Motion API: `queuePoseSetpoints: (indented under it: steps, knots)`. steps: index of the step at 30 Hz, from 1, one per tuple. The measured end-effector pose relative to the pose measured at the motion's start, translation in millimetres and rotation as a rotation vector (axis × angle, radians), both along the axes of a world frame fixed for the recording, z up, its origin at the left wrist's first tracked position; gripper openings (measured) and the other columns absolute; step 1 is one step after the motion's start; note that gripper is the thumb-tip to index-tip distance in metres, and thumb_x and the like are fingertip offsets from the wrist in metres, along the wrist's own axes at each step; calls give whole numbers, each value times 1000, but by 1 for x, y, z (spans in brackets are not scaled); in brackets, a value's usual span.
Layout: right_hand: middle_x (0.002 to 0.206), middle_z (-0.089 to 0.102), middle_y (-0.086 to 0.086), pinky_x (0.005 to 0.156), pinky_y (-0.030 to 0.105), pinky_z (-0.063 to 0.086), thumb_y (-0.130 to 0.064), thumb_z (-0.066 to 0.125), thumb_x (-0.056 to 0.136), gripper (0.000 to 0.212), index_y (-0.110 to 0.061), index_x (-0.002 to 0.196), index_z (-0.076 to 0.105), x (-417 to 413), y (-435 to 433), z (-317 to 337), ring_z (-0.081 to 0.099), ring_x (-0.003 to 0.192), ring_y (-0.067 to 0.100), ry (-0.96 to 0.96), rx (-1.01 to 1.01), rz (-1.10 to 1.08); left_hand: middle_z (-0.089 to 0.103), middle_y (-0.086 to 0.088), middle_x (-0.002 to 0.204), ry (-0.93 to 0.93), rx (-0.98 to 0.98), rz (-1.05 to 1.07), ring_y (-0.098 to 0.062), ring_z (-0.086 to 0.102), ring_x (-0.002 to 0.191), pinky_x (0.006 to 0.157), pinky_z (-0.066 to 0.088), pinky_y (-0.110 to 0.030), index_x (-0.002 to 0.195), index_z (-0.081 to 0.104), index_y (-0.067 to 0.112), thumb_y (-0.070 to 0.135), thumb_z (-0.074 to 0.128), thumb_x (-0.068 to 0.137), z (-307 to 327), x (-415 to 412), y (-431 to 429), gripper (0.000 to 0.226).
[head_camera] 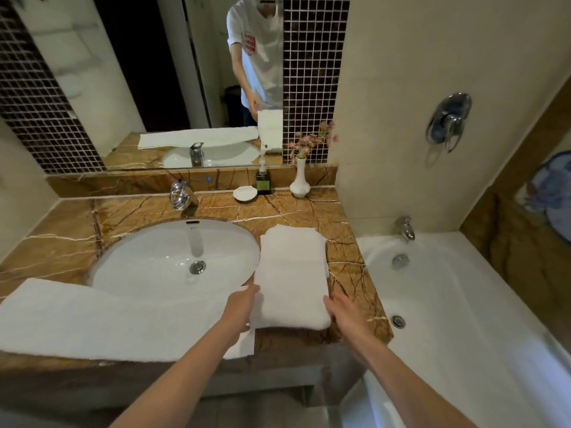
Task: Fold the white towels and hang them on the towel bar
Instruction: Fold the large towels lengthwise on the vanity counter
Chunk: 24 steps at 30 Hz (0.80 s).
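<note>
Head view over a bathroom vanity: a wide wall mirror point(154, 88) hangs above the brown veined marble desk point(58, 239) and reflects a person in a white T-shirt. A white bathtub point(463, 319) fills the space to the right.

A long towel point(92, 316), white and laid out as a broad strip, stretches along the desk's front edge before the oval white sink point(148, 257). Its right end passes beneath the left forearm and meets the near left corner of the folded towel point(293, 273). That second white towel, folded into a thick rectangle, lies lengthwise on the desk between the sink and the bathtub, with its left edge just over the sink's rim.

Both hands are at the near end of the folded towel. The left hand point(241, 307) holds the left edge, thumb lying along the top and the fingers tucked out of sight underneath. The right hand point(343, 313) holds the right edge, thumb on the cloth and the fingers curled down the far side.

A chrome mixer valve point(449, 118) is fixed to the beige wall above the tub. A chrome faucet point(180, 194) stands behind the sink. At the back of the desk a white vase point(299, 183) of pink flowers stands right of a dark bottle point(263, 183) and a white soap dish point(245, 193). A tub spout point(405, 228) juts out over the bath.
</note>
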State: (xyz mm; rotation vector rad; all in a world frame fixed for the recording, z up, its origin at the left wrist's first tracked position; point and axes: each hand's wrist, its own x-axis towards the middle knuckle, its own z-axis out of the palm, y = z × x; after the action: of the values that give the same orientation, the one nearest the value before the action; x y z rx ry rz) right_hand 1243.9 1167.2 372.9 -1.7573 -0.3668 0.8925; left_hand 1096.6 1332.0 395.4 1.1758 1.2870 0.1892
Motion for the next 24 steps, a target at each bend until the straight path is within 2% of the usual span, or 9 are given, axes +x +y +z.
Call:
queuePoseSetpoints:
  steps: [2,4,8,11,14,17,20,22,24]
  knots:
    - [112,62,-7,83,25,46,-31,54,97,14,-26,107,61,0,-6,-8,54,94,1,-53,-108,45,52,-14,129,78,-12,-25,-36,52,115,96,45,-48,129,47,10,42,44,96,-6,-4,-3,46]
    - [107,63,-5,88,29,48,-27,57,94,8,-25,98,64,1,-10,-17,57,96,7,-82,-200,102,52,-17,128,128,-22,-35,-37,52,114,92,46,-47,129,45,8,40,43,97,-10,-5,-8,46]
    - [101,59,-5,74,19,45,-17,61,89,13,-22,100,60,4,-8,-24,56,94,7,-153,-282,223,48,-16,131,235,12,-122,-36,49,115,93,47,-48,128,42,5,30,46,97,-14,4,-17,40]
    - [97,59,-6,68,15,44,-17,59,91,8,-24,95,58,10,-1,-26,55,89,6,-248,-316,304,53,-15,123,194,69,-124,-34,51,112,91,46,-47,121,48,4,23,48,93,-18,16,-17,33]
    - [99,59,-5,72,19,49,-17,57,92,10,-23,100,58,16,9,-27,57,91,9,-322,-307,289,58,-13,114,162,162,-131,-29,55,101,87,47,-40,113,52,5,18,50,90,-21,27,-13,27]
    - [103,59,-5,76,23,49,-21,54,92,9,-25,100,56,28,23,-26,55,91,8,-412,-291,258,57,-1,105,80,285,-27,-18,53,87,77,41,-31,114,52,10,12,51,88,-21,37,-6,26]
    - [116,56,0,81,24,47,-24,54,93,20,-22,114,54,45,43,-24,54,99,11,-430,-284,238,54,-7,120,36,310,49,-21,50,96,82,37,-30,124,48,7,13,52,89,-19,49,10,35]
    - [126,53,3,83,25,45,-26,55,94,33,-18,125,50,56,57,-24,54,107,15,-426,-298,249,48,-11,137,39,286,40,-27,51,113,89,39,-31,137,41,5,15,55,89,-22,57,25,51]
    - [134,49,5,86,25,42,-27,55,94,43,-14,134,45,67,70,-24,51,116,19,-414,-314,262,42,-13,145,53,257,14,-31,46,126,99,39,-36,144,33,7,17,58,89,-25,66,42,62]
